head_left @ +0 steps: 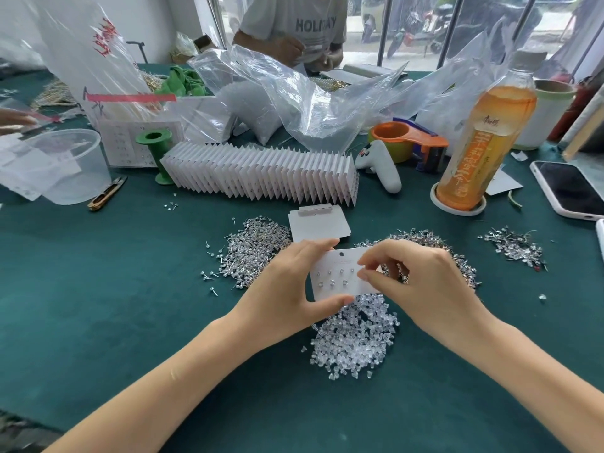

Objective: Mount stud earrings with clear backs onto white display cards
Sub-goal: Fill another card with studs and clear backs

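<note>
Left hand (287, 289) grips the card (336, 276) above the backs (356, 341); right hand (421, 282) pinches at its right edge. Seven studs (333, 277) seated, rows incomplete; a long row of filled cards (261, 174) stands behind.

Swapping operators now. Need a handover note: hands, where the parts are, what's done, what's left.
Left hand grips the card by its left edge, thumb under the bottom edge. Right hand pinches at the card's right side; whether it holds a stud or a back cannot be seen.
Card is held above the backs pile. Stud piles: left, behind the right hand, small one far right. Blank cards lie just behind; finished row farther back.
Done: several studs are on the card in two rows.
Left: fill the right side, then the blanks.
</note>
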